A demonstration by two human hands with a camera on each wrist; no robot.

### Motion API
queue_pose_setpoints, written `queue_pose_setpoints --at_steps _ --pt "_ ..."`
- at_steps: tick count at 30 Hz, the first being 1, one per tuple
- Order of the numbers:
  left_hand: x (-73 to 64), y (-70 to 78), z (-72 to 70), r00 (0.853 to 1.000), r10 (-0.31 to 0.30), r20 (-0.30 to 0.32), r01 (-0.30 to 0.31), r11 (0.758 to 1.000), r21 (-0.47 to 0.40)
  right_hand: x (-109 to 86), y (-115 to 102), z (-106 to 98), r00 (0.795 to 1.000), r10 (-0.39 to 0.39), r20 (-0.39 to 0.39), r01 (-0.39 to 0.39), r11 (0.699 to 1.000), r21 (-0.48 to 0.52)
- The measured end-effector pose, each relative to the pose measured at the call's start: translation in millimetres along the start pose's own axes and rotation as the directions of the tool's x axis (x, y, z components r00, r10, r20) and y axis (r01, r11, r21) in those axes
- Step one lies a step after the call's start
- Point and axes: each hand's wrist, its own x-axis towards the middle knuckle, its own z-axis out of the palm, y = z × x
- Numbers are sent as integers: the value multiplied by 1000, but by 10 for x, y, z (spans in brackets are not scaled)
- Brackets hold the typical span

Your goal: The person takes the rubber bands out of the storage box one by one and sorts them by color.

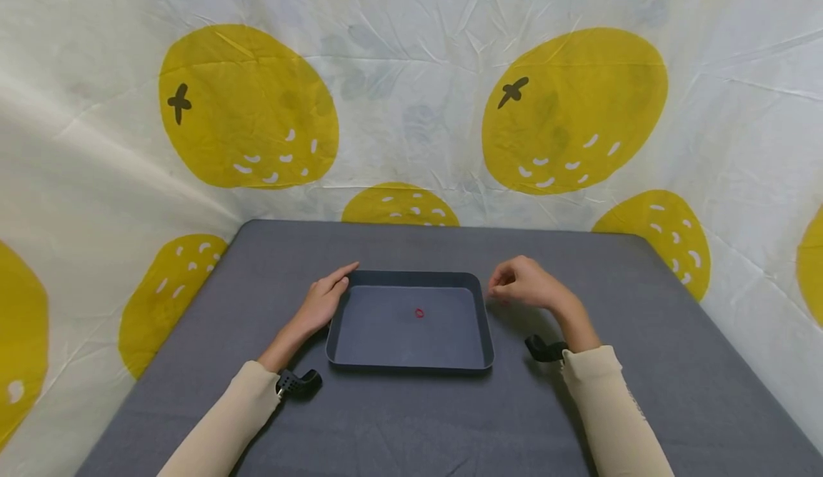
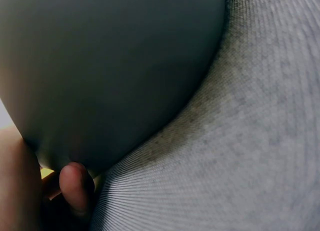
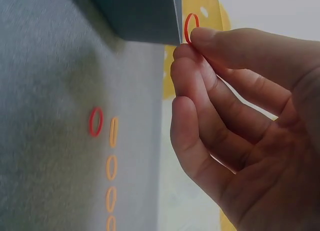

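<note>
A dark shallow baking tray (image 1: 386, 341) lies on the grey-covered table. My left hand (image 1: 321, 302) holds it by its far left corner, with a fingertip (image 2: 75, 186) against the outer wall in the left wrist view. Just beyond the tray's right edge, my right hand (image 1: 526, 283) pinches a small red rubber band (image 3: 186, 28) between thumb and index finger; its other fingers curl loosely. One red band (image 1: 416, 312) lies inside the tray. In the right wrist view, another red band (image 3: 91, 122) rests on the table beside a row of several orange bands (image 3: 107, 167).
The grey table (image 1: 411, 427) extends around the tray on all sides. Behind it hangs a white curtain (image 1: 411, 106) printed with yellow fruit. A black wrist mount (image 1: 298, 383) sits on the left forearm and another black mount (image 1: 543, 348) on the right.
</note>
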Motion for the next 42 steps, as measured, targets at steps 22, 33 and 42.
queue_pose_setpoints --at_steps 22,33,42 --pt "2 18 -3 1000 -2 11 2 1000 1 -91 323 -122 996 82 -41 -85 994 -64" --pt "30 7 -16 1000 10 10 -10 1000 4 -129 433 -147 993 107 -58 -112 991 -76" --pt "15 5 -9 1000 -4 20 3 1000 5 -150 502 -169 989 137 -54 -142 984 -108"
